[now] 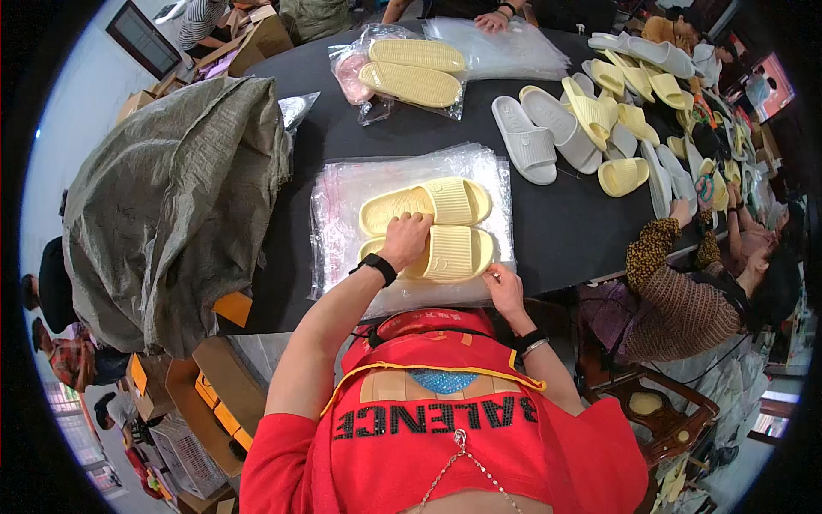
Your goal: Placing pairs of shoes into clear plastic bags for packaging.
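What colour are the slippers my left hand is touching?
The slippers at your left hand are pale yellow, best seen in the head view.

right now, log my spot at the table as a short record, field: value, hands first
left hand: left hand on the pale yellow slippers, where the two meet
right hand: right hand at the lower right edge of the clear plastic bags; grip unclear
slippers: side by side, straps toward the right, on the bags
surface: black table
left side: large grey-green sack
far side: bagged yellow pair
right side: loose grey slippers and more yellow ones
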Demonstrator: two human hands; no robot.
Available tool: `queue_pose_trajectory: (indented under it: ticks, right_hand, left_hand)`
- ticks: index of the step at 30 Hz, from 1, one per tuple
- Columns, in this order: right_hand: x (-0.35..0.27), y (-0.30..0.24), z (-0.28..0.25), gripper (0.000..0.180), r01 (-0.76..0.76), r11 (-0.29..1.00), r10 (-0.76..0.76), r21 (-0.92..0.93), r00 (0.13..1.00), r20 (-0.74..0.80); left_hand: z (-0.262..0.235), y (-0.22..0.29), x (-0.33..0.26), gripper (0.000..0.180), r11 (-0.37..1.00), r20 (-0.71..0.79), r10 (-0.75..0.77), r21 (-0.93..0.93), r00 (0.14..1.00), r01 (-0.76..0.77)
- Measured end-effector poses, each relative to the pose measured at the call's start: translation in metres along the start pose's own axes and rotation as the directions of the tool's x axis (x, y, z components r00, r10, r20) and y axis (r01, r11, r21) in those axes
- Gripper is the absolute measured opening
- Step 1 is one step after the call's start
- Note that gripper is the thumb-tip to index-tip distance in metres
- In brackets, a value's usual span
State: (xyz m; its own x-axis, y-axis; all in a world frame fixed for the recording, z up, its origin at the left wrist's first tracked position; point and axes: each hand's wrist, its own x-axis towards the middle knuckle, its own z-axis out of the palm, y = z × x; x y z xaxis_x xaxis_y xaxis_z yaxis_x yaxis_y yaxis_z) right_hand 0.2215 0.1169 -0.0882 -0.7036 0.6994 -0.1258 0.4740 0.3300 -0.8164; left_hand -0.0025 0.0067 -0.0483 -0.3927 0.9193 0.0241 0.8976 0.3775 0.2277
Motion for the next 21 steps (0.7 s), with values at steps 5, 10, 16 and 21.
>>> queue_pose_trajectory:
  ticks: [5,10,16,21]
  right_hand:
    - [-0.002,-0.003,-0.004,0.018,0.014,1.000,-0.014,0.007,1.000,-0.011]
    - [-0.004,-0.030,-0.025,0.015,0.012,0.943,0.001,-0.332,0.999,0.040]
    - [0.023,-0.054,-0.012,0.035,0.497,0.680,-0.487,-0.539,0.856,0.175]
    - [0.034,-0.057,0.024,0.077,0.619,0.768,-0.515,-0.164,0.750,0.414]
  left_hand:
    - [-0.010,-0.038,0.009,0.021,0.983,0.003,-0.125,0.137,0.992,0.124]
    - [-0.044,-0.108,-0.006,0.015,0.882,-0.145,-0.441,0.114,0.886,0.458]
    - [-0.080,-0.061,-0.026,0.020,0.957,-0.187,-0.284,0.006,0.940,0.290]
    - [-0.035,-0.003,-0.048,0.017,0.987,0.069,-0.156,-0.036,0.985,0.159]
